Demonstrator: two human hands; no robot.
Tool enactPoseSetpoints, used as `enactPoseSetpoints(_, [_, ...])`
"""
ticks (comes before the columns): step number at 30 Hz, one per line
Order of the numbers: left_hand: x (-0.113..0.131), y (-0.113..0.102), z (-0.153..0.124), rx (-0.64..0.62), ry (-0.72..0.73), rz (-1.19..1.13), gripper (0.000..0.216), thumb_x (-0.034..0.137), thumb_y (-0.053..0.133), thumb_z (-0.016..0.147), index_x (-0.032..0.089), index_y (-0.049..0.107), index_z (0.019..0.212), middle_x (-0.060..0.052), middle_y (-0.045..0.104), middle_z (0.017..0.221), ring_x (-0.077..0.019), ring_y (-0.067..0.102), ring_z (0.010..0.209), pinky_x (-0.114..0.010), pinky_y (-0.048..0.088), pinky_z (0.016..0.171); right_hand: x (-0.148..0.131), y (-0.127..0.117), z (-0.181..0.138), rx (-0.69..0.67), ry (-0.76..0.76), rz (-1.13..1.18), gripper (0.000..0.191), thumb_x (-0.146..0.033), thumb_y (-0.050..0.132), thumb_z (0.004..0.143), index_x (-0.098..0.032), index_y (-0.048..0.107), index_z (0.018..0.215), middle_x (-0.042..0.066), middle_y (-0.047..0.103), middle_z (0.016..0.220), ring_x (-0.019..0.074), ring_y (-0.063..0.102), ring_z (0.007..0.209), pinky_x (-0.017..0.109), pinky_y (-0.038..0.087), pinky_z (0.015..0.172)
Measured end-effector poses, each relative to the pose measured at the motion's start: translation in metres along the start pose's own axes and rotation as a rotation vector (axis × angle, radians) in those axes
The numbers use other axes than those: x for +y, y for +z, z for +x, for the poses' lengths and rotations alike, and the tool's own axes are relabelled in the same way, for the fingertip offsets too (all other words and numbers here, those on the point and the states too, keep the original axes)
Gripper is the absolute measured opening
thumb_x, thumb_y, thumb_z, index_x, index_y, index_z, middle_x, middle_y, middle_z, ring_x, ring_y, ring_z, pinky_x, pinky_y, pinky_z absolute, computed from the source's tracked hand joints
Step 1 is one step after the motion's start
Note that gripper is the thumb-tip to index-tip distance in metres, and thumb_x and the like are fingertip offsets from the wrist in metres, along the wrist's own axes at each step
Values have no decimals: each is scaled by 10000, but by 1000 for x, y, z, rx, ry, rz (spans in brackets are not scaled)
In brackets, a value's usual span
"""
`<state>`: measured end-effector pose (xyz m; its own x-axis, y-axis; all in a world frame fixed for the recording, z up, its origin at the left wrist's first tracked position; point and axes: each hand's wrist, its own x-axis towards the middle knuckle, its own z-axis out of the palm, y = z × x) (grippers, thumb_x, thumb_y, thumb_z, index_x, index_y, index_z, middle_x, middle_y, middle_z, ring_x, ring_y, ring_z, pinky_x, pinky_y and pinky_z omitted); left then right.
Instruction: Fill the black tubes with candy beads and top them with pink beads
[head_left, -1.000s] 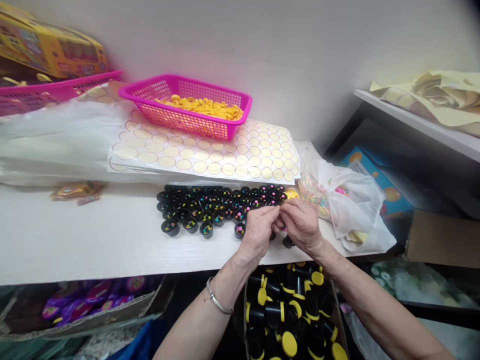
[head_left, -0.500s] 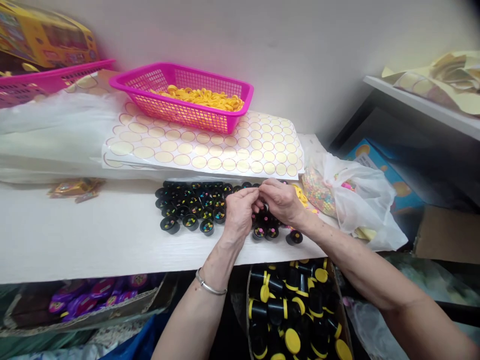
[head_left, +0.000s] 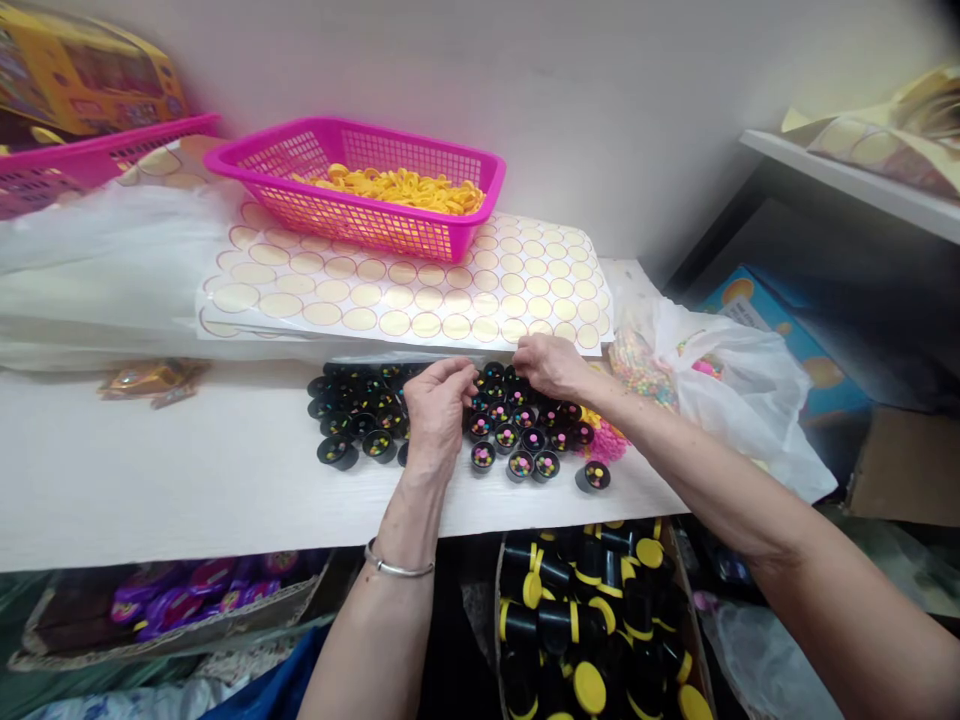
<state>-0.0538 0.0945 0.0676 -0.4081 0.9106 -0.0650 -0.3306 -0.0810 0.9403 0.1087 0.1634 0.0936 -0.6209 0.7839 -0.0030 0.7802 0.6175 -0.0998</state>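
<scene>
1. While the left hand lies palm-down on the cups, its thumb and forefinger are drawn to a narrow pinch. Whether anything sits between them cannot be told.
2. Right hand: fingers bunched and pointed down, tips at the cluster's far row. Grip narrow; contents cannot be told.
3. Relative position: the left hand is at 8 o'clock of the right, close but apart.
4. Bracelet: a thin metal band on the left wrist.
5. Cups: small, black and open-topped, each with coloured beads inside, packed in rows on the table.
6. Lone cup: stands apart at 4 o'clock of the cluster.
7. Pink beads: a loose heap at 3 o'clock, against the cluster's edge.
8. Sheet: round labels in rows, at 12 o'clock, its near edge just beside the far row.
9. Basket: pink mesh, resting on the sheet's far part, holding yellow rings.
10. Bag: clear plastic, at 2 o'clock, with coloured beads inside.
11. Carton: at 6 o'clock, below the table edge, filled with black tubes with yellow lids.
</scene>
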Motion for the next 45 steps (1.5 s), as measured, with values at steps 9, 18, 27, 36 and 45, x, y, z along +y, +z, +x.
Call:
enactPoseSetpoints(9, [-2, 3, -5, -1, 24, 34, 178, 226, 717, 584, 121, 678, 723, -4, 632, 605, -61, 495, 488, -169, 314, 416, -11, -4, 11, -94, 36, -84, 210, -161, 528, 763, -168, 725, 835, 129, 694, 851, 249, 601, 810, 303, 315, 598])
enactPoseSetpoints(18, [-2, 8, -5, 1, 13, 44, 183, 217, 727, 554, 118, 682, 701, -3, 624, 579, -65, 488, 466, -175, 309, 399, -11, -7, 17, -135, 5, -34, 254, -85, 525, 705, -153, 730, 839, 110, 695, 818, 211, 588, 786, 283, 344, 621])
enactPoseSetpoints(27, [-2, 10, -4, 20, 89, 82, 162, 197, 709, 545, 112, 670, 677, -12, 624, 587, -72, 502, 476, -179, 319, 400, 30, -24, -77, 173, 128, 381, 132, -185, 560, 769, -148, 659, 691, 13, 609, 688, 127, 517, 685, 244, 352, 632])
enactPoseSetpoints(36, [-3, 8, -5, 45, 147, 163, 147, 206, 687, 580, 123, 686, 701, 10, 589, 558, -69, 479, 473, -184, 307, 408, 38, 64, -184, 284, 444, 413, 93, -214, 575, 781, -177, 659, 764, 42, 611, 809, 174, 563, 779, 286, 414, 711])
enactPoseSetpoints(45, [-6, 4, -4, 71, 198, 268, 186, 241, 670, 606, 130, 697, 753, 5, 611, 619, -75, 485, 502, -200, 354, 452, 27, 61, -182, 262, 350, 280, 144, -176, 462, 860, -183, 592, 800, 45, 570, 830, 162, 528, 755, 267, 388, 673])
